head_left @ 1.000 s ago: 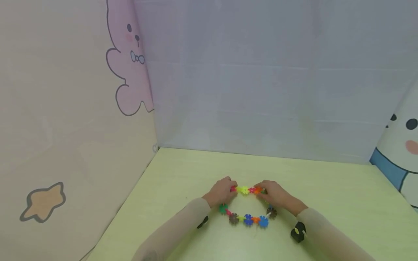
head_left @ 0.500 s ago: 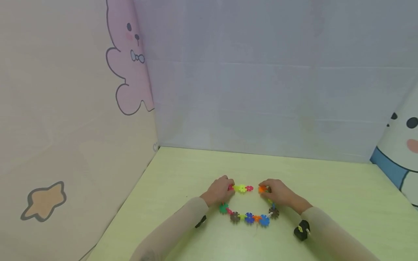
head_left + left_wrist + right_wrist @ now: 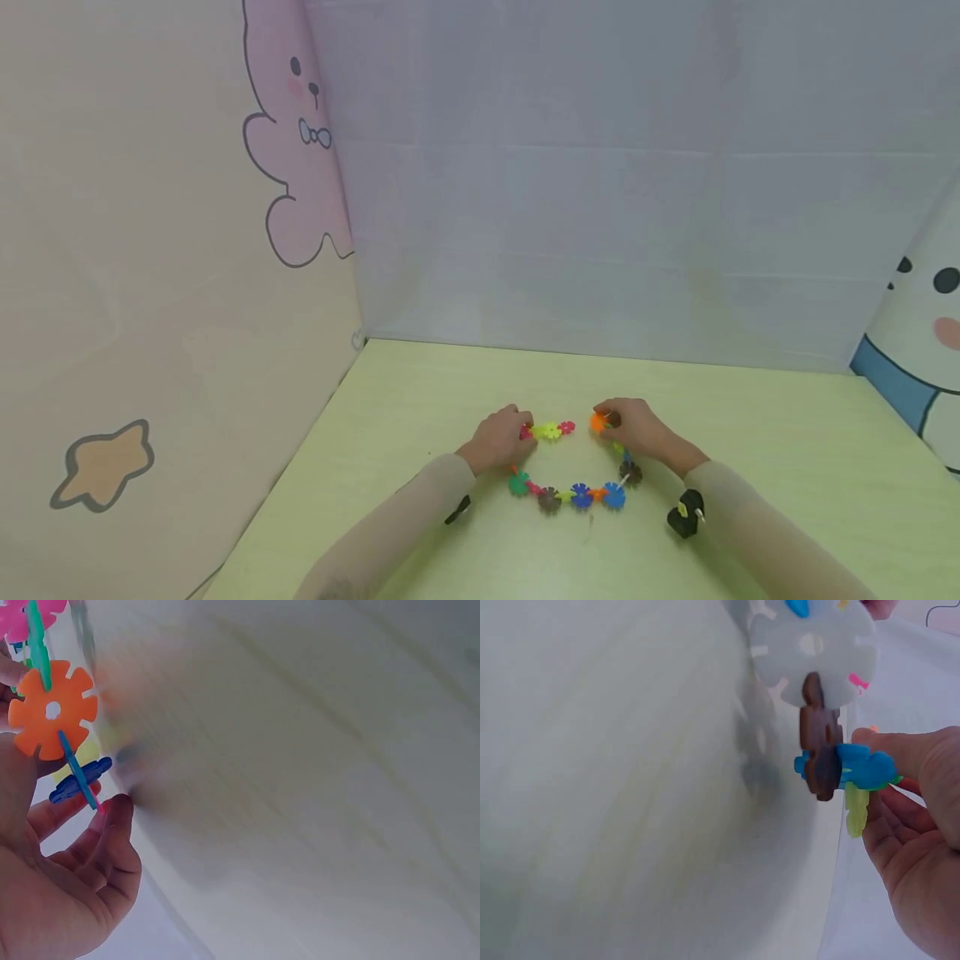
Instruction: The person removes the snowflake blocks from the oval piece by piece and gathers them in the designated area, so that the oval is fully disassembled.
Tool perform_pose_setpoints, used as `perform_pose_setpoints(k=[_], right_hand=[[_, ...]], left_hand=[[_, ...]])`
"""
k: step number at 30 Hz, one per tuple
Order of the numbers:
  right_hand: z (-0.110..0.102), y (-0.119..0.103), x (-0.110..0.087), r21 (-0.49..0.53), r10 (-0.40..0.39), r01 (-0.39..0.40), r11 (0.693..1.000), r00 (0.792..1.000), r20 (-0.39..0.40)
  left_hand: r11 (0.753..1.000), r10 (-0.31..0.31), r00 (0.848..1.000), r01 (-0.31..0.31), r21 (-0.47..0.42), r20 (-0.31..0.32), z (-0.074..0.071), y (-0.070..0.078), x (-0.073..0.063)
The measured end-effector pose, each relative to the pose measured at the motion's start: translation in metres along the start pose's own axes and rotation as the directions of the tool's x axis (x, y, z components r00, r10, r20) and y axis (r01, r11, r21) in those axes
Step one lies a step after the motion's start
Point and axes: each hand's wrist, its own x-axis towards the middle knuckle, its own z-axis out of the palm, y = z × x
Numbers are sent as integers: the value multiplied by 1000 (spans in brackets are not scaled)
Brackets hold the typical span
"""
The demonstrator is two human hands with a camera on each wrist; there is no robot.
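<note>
A chain of colourful notched snowflake discs forms a ring with a gap at its far side. My left hand [image 3: 498, 437] grips the chain at the far left; beyond its fingers run a yellow disc [image 3: 551, 431] and a pink end disc [image 3: 567, 427]. Across the gap, my right hand [image 3: 637, 425] pinches the other end, where an orange disc [image 3: 597, 422] shows at the fingertips. In the left wrist view, an orange disc [image 3: 75, 712] and a dark blue disc [image 3: 79, 780] lie by the fingers. A white disc [image 3: 844, 660] and brown disc [image 3: 821, 750] hang beside the right hand.
The near side of the ring, with a green disc [image 3: 519, 483] and a light blue disc [image 3: 614, 497], lies on the pale yellow table [image 3: 750, 433]. A grey-white curtain [image 3: 600, 208] stands behind, and a printed cloth wall [image 3: 187, 292] at the left.
The orange and pink discs, side by side a second ago, have come apart. My right hand moved right, then slightly farther out with the orange disc; my left hand shifted a little left.
</note>
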Motion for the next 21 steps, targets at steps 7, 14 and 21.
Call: perform_pose_setpoints(k=[7,14,21], right_hand=[[-4,-3,10,-32,-49,50,998,999,16],[-6,-5,22,16,-15,15,1000,1000,-19],[-2,-6,28,64,-70,72,995,997,-27]], left_hand=[[996,43,999,-41,82,-20,-5,1,6],[998,68,995,-67,12,-69,-14,16,25],[945,7,999,-23,-326,-52,-12,31,42]])
